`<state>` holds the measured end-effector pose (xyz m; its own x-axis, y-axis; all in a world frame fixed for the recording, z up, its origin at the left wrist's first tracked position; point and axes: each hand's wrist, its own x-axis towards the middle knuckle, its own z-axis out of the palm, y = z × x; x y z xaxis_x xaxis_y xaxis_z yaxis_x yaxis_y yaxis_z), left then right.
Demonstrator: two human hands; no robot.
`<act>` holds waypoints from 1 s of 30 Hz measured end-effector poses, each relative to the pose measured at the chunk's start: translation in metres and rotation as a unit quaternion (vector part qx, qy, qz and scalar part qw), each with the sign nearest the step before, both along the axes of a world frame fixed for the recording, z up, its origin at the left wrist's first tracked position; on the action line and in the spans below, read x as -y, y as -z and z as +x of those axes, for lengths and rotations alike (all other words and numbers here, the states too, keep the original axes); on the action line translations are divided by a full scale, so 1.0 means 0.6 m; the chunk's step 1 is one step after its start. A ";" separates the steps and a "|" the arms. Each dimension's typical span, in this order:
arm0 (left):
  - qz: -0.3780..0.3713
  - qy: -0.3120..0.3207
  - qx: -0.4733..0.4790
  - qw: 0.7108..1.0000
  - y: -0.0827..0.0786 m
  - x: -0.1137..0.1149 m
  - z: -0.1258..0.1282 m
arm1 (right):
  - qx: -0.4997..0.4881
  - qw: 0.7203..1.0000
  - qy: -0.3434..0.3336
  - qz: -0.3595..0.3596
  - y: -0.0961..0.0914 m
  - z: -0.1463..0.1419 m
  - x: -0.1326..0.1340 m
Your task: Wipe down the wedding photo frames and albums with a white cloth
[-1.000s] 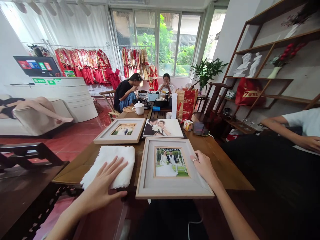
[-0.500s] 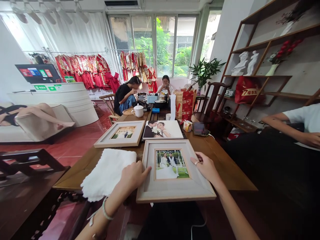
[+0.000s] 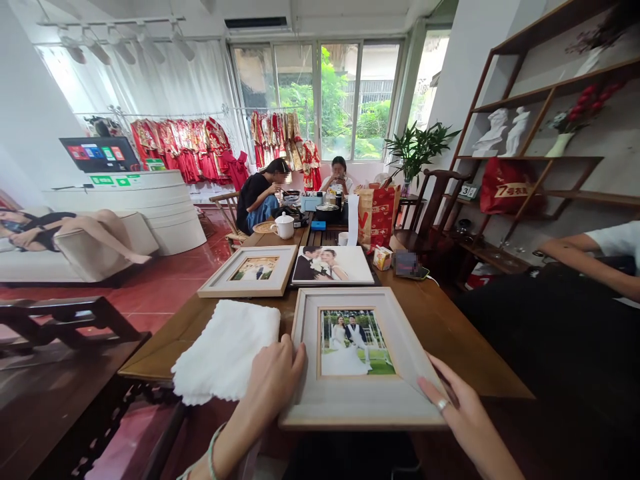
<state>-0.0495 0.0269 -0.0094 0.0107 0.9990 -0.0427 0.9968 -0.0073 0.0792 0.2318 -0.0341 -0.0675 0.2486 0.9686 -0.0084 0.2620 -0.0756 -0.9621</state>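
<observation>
A light wooden picture frame (image 3: 360,400) with a wide pale mat sits at the table's front edge, its lower side jutting past it. It surrounds a photo (image 3: 353,343) of a couple on grass. My left hand (image 3: 275,373) is closed on the frame's left side, thumb along the edge, other fingers partly hidden. My right hand (image 3: 457,400) grips the lower right side, thumb on the front face and fingers around the outer edge. Beside my left hand lies a folded white cloth (image 3: 227,350), partly over the table's front edge.
Behind lie another framed photo (image 3: 253,270) and an unframed photo panel (image 3: 333,265). Farther back are a lidded white cup (image 3: 284,227), a red paper bag (image 3: 377,217), a tissue pack (image 3: 383,258) and a phone (image 3: 409,265). Two people sit beyond; another person's arm (image 3: 580,263) is at right.
The picture frame has come closer to me, its lower side farther over the table edge. My right hand has slid down its right side; my left hand still holds the left side.
</observation>
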 end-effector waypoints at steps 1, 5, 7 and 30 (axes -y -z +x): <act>0.003 0.001 0.007 1.000 -0.006 0.005 -0.003 | 0.002 1.000 0.019 0.007 -0.002 -0.003 0.006; 0.048 0.007 0.012 0.999 -0.052 0.000 -0.031 | -0.025 0.998 0.030 0.050 -0.046 -0.026 0.013; 0.084 0.014 0.005 0.996 -0.082 -0.025 -0.055 | -0.045 0.996 -0.009 0.073 -0.085 -0.046 -0.003; 0.048 -0.122 -0.080 0.988 -0.086 -0.384 -0.381 | 0.156 0.912 -0.317 0.208 -0.095 -0.363 -0.424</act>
<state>-0.2780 0.2571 0.0423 -0.2311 0.9704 0.0698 0.9694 0.2357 -0.0680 0.0141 0.2203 -0.0103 -0.4358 0.8213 0.3681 0.3923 0.5414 -0.7436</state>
